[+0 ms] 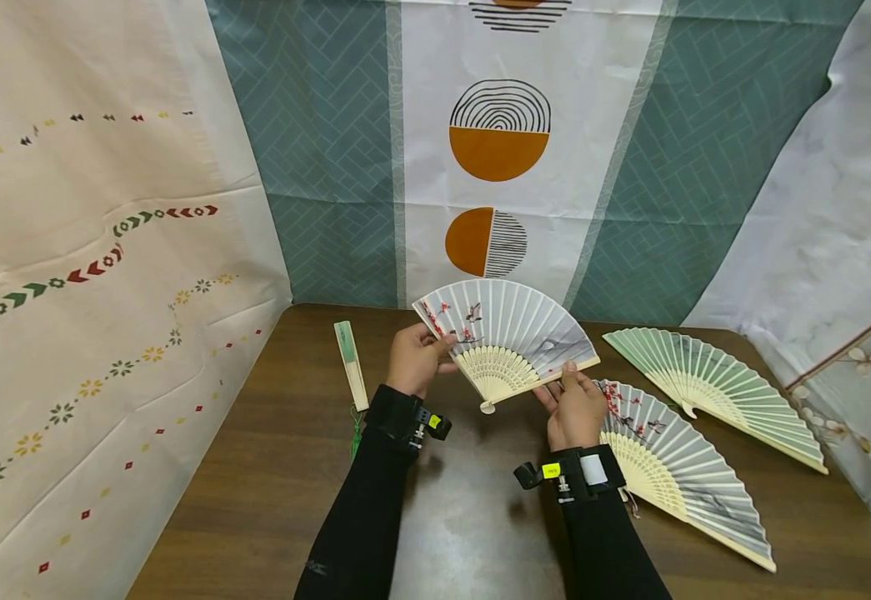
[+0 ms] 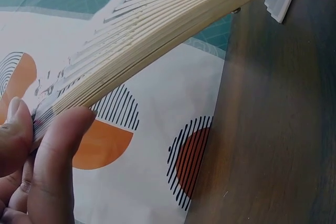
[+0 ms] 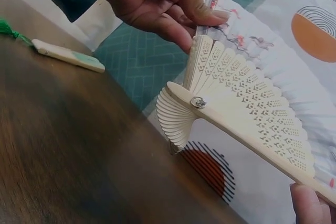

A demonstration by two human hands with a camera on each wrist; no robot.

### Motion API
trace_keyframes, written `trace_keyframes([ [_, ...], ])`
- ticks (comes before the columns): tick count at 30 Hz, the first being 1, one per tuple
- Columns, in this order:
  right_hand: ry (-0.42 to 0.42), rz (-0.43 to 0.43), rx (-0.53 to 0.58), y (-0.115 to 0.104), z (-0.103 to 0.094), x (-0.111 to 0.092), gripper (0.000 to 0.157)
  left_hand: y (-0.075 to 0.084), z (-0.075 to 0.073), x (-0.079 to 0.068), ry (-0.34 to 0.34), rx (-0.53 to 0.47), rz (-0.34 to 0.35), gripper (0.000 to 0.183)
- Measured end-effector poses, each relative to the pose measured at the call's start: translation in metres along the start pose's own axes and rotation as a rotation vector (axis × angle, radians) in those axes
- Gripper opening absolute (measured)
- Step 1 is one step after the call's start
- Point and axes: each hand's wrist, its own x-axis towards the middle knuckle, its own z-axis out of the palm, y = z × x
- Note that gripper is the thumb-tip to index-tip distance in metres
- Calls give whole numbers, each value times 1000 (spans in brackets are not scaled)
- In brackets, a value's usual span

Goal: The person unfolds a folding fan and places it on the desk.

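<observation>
Both hands hold a white folding fan [image 1: 506,337] with red blossoms and grey painting, spread wide above the table. My left hand [image 1: 416,358] pinches its left edge between thumb and fingers; in the left wrist view the ribs [image 2: 152,40] on that side lie stacked close together. My right hand [image 1: 576,408] pinches the right outer stick, its thumb on the front. In the right wrist view the pierced ribs [image 3: 252,103] fan out from a metal rivet [image 3: 198,102], and the left-hand ribs are still bunched.
A folded green fan [image 1: 352,367] with a green tassel [image 1: 356,433] lies at the left on the brown table [image 1: 255,500]. An open green fan [image 1: 720,387] and another open white blossom fan [image 1: 683,467] lie at the right. A patterned cloth [image 1: 345,150] hangs behind.
</observation>
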Motion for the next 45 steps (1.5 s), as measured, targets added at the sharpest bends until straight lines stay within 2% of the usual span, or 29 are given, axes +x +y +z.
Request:
trace_keyframes([
  [7, 11, 11, 10, 0, 1, 1, 30, 1, 1, 0, 10, -14, 12, 24],
  [14, 24, 21, 51, 1, 1, 1, 24, -1, 1, 1, 28, -71, 14, 24],
  [21, 17, 27, 87, -1, 0, -1, 25, -2, 1, 2, 24, -58, 23, 25],
  [35, 74, 44, 113, -3, 3, 2, 21, -1, 1, 6, 34, -131, 31, 24],
  [45, 92, 75, 219, -5, 3, 3, 20, -2, 2, 5, 68, -179, 22, 25],
])
